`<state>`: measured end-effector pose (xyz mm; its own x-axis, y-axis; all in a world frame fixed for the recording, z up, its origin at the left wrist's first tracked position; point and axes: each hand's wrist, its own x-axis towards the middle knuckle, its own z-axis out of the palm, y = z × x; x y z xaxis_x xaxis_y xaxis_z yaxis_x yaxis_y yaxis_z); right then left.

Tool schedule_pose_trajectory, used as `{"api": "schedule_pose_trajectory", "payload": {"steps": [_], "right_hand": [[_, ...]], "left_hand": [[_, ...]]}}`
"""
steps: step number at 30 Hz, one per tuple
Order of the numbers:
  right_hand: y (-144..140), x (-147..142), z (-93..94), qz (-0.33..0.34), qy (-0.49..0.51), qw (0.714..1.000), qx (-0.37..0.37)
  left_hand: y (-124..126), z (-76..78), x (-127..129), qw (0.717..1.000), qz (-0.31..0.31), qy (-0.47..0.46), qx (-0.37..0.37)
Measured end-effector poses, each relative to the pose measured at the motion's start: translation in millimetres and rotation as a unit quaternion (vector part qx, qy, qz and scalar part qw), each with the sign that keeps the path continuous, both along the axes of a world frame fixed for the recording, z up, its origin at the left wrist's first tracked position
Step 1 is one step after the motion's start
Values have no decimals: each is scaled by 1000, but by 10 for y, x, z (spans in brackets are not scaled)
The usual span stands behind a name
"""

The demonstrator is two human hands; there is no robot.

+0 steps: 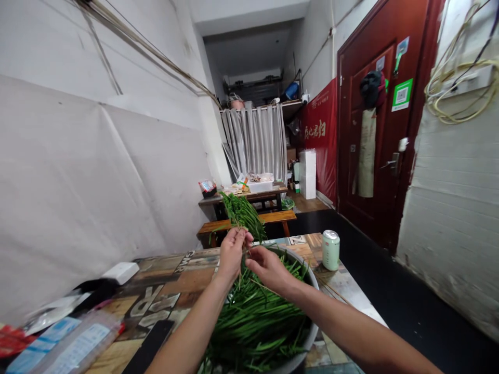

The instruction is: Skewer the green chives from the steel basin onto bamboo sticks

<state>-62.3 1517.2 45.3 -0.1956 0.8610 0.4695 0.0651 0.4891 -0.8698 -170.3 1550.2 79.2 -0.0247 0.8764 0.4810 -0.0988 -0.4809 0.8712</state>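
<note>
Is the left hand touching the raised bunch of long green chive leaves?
Touching: the head view shows the left hand closed around the raised bunch of long green chive leaves.

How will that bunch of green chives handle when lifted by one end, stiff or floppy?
Probably floppy: the bunch of chives held in the left hand fans out and droops at its tips. Likely light, since fingers alone hold it above the basin. Thin loose blades may slip out singly; the right hand pinches near the stems.
</note>
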Motion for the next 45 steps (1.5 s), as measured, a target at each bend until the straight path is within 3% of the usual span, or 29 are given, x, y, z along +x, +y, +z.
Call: {"api": "schedule_pose_trajectory", "payload": {"steps": [3,7,17,22,25,27,30,32,34,36,39,41,43,45], "right_hand": [[-19,-119,-6,-17,63,997,-35],[-114,-59,2,-20,88,995,-39],[-159,229,127,114,150,974,-122],[-84,382,212,138,178,963,-151],[-16,437,276,131,167,966,-147],[31,442,328,131,161,967,-148],[89,389,441,128,146,968,-159],[123,324,539,119,132,970,-163],[160,249,648,104,117,974,-162],[198,171,761,94,102,976,-167],[236,51,929,87,96,974,-185],[238,-36,1026,85,99,973,-192],[225,-119,1097,85,97,973,-194],[207,-173,1137,79,83,976,-183]], "left_hand": [[-126,-28,150,1000,15,-7,-5],[-256,-16,273,1000,22,-5,9],[-226,62,464,991,-9,-99,-92],[-240,-25,411,990,13,-108,-91],[-350,-197,281,993,40,54,-97],[-460,-344,145,968,77,227,-70],[-626,-524,-115,874,153,459,-44],[-691,-542,-285,803,171,566,-76],[-683,-418,-418,770,185,603,-101],[-591,-147,-498,789,220,571,-59],[-332,371,-530,822,296,483,67],[-155,625,-529,831,292,463,104],[-44,730,-550,848,234,464,103],[-28,701,-612,863,187,461,91]]}}
